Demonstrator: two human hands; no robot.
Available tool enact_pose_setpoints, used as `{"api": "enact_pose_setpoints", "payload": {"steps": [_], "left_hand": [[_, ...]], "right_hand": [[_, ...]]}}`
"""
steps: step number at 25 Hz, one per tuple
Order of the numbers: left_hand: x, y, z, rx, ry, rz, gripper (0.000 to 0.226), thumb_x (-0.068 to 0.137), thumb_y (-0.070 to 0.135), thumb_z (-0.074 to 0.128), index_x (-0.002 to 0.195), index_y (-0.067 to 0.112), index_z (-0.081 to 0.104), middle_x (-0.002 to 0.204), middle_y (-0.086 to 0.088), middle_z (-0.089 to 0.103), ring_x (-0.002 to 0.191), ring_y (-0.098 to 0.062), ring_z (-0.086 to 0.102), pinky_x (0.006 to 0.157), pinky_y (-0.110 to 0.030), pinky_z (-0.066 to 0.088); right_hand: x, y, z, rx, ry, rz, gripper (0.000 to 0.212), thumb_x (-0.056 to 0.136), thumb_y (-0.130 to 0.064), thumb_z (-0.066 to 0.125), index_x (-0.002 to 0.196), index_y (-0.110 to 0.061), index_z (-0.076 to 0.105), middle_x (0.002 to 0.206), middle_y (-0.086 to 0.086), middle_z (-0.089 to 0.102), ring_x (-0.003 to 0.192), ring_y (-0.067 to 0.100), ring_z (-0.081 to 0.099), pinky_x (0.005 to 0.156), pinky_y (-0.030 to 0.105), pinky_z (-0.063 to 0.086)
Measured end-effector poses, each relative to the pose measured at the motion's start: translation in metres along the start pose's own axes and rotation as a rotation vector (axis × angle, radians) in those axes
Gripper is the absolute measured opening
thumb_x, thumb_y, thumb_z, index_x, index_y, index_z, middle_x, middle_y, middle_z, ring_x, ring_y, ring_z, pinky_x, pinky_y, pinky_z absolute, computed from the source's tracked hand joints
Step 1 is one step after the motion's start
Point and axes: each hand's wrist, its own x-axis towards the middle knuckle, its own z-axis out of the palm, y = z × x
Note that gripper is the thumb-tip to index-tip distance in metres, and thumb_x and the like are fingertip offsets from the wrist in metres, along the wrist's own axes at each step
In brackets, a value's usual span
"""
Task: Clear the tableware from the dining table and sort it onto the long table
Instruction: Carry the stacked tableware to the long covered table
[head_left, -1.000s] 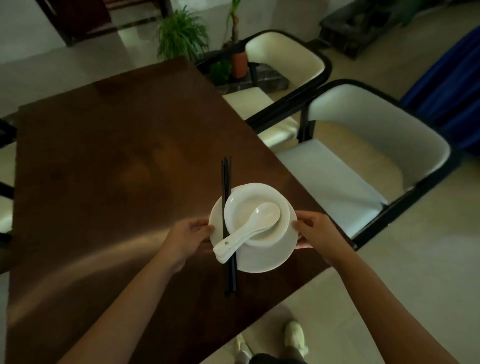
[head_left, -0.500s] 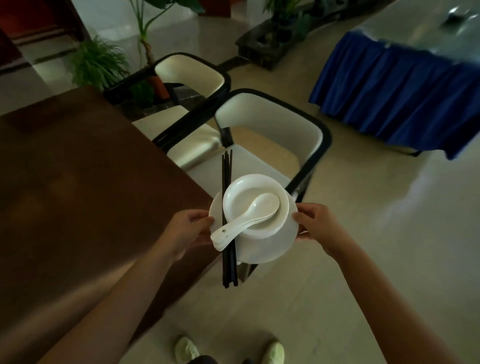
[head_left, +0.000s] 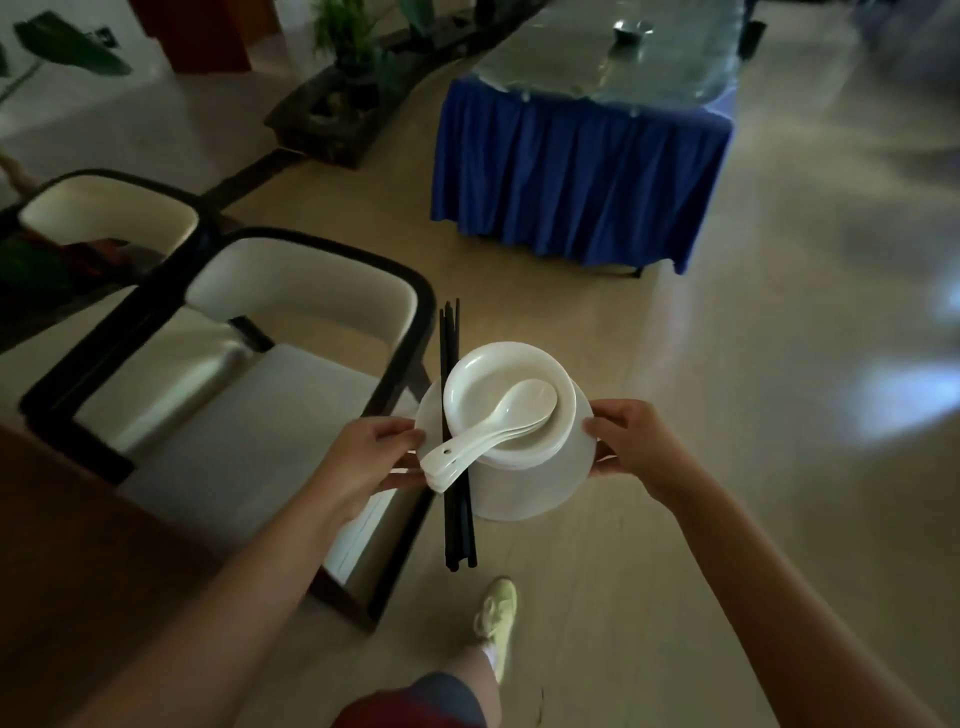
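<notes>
I carry a stack of white tableware above the floor: a large plate at the bottom, stacked white bowls on it, stacked white spoons lying in the top bowl, and black chopsticks laid across the plate's left side. My left hand grips the plate's left rim near the spoon handles. My right hand grips the right rim. The long table, with a blue skirt and a glossy top, stands ahead. The brown dining table shows at the lower left.
Two cream chairs with black frames stand left of my path. A metal bowl sits on the long table's far part. Potted plants line the back. Beige floor stretches between me and the long table; my foot steps forward.
I lifted the stack off the dining table and turned right. The view has swung from the dining table to the floor and the blue-skirted long table, and I am walking toward it.
</notes>
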Motion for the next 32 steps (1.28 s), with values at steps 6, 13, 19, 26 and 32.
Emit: {"api": "enact_pose_setpoints", "payload": {"steps": [6, 13, 19, 26, 32], "left_hand": [[0.089, 0.077, 0.093, 0.091, -0.092, 0.031, 0.018, 0.087, 0.011, 0.058, 0.104, 0.006, 0.063, 0.095, -0.016, 0.069, 0.076, -0.022, 0.069, 0.053, -0.024, 0.056], [0.185, 0.178, 0.217, 0.077, -0.156, 0.044, 0.007, 0.088, 0.008, 0.057, 0.088, 0.011, 0.064, 0.081, -0.009, 0.07, 0.057, -0.01, 0.07, 0.045, -0.02, 0.052], [0.267, 0.226, 0.336, 0.071, -0.167, 0.074, 0.01, 0.088, 0.006, 0.055, 0.085, 0.007, 0.065, 0.067, -0.003, 0.072, 0.054, -0.009, 0.068, 0.045, -0.019, 0.052], [0.342, 0.293, 0.473, 0.045, -0.14, 0.107, 0.011, 0.089, 0.006, 0.055, 0.09, 0.005, 0.065, 0.083, -0.009, 0.07, 0.059, -0.009, 0.07, 0.049, -0.019, 0.053], [0.429, 0.347, 0.562, 0.075, -0.141, 0.128, 0.015, 0.089, 0.005, 0.053, 0.095, -0.001, 0.066, 0.082, -0.009, 0.07, 0.06, -0.009, 0.069, 0.05, -0.019, 0.054]], "right_hand": [[0.066, -0.016, -0.108, 0.034, 0.115, -0.014, 0.035, 0.085, 0.0, 0.045, 0.081, -0.023, 0.071, 0.056, -0.006, 0.067, 0.054, 0.013, 0.066, 0.051, 0.025, 0.055], [0.148, -0.046, -0.247, 0.058, 0.228, -0.004, 0.03, 0.086, -0.001, 0.047, 0.084, -0.02, 0.07, 0.07, 0.001, 0.07, 0.057, 0.013, 0.069, 0.051, 0.024, 0.055], [0.234, -0.039, -0.375, 0.03, 0.198, -0.017, 0.025, 0.085, -0.002, 0.048, 0.091, -0.013, 0.07, 0.071, 0.001, 0.069, 0.058, 0.014, 0.069, 0.055, 0.028, 0.057], [0.332, -0.056, -0.532, 0.015, 0.143, -0.019, 0.029, 0.083, 0.002, 0.044, 0.086, -0.009, 0.07, 0.071, 0.005, 0.066, 0.052, 0.014, 0.065, 0.05, 0.023, 0.054], [0.429, -0.061, -0.633, 0.03, 0.121, -0.009, 0.028, 0.083, 0.002, 0.043, 0.084, -0.004, 0.07, 0.065, 0.003, 0.065, 0.05, 0.015, 0.063, 0.051, 0.025, 0.056]]}}
